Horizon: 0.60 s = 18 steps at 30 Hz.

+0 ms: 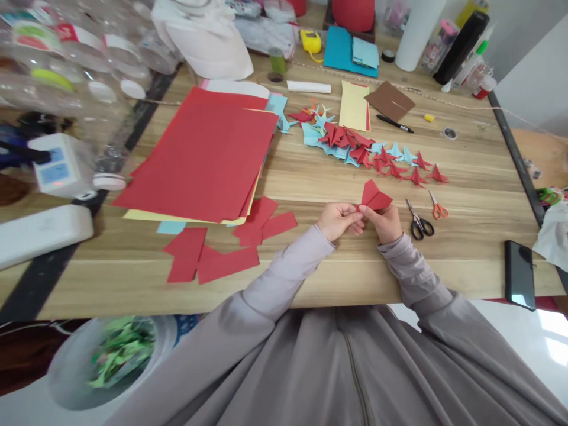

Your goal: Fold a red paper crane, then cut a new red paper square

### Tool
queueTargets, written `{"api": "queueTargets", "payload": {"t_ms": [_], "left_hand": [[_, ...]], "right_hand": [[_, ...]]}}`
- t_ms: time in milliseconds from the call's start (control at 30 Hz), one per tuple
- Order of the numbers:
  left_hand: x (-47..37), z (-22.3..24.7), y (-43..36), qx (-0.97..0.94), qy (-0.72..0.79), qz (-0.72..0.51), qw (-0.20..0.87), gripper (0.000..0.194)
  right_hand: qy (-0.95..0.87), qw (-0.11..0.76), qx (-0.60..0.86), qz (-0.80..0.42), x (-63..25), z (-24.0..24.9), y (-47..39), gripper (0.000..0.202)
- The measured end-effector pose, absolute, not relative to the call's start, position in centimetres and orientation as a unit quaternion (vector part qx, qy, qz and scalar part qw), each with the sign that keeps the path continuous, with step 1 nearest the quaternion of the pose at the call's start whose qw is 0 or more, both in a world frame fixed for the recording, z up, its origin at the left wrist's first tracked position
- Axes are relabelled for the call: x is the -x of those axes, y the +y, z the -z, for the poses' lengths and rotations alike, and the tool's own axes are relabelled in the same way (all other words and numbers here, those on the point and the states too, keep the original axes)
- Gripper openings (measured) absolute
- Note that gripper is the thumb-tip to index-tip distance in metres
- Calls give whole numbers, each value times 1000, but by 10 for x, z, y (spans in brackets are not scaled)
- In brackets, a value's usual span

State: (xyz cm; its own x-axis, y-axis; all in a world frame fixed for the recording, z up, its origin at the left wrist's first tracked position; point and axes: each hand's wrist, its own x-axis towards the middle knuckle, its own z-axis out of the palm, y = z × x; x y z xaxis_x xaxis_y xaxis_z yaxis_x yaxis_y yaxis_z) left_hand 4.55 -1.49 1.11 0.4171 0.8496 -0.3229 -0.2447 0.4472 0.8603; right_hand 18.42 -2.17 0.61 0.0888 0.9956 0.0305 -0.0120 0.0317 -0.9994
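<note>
A piece of folded red paper (373, 196), pointed at the top with creased flaps, is held up over the table's near half. My left hand (338, 221) pinches its lower left corner, fingers closed. On its lower edge sits the thumb of my right hand (385, 223), with the other fingers behind the paper. Just right of my hands lie black-handled scissors (420, 225) and smaller orange-handled scissors (438, 207). Beyond them spreads a group of folded red paper cranes (394, 170) and light blue paper cranes (394, 151).
A stack of red sheets (204, 154) covers the table's left part, with cut red pieces (228, 264) in front. A phone (520, 274) rests near the right edge. Plastic bottles (89, 47) crowd the far left. A bin (66, 370) with green scraps stands below the table.
</note>
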Motion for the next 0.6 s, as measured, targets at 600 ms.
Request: {"api": "queueTargets", "payload": {"t_ms": [600], "left_hand": [[-48, 10, -2, -394, 347, -372, 765, 27]], "right_hand": [[-363, 632, 457, -510, -181, 16, -2, 33]]}}
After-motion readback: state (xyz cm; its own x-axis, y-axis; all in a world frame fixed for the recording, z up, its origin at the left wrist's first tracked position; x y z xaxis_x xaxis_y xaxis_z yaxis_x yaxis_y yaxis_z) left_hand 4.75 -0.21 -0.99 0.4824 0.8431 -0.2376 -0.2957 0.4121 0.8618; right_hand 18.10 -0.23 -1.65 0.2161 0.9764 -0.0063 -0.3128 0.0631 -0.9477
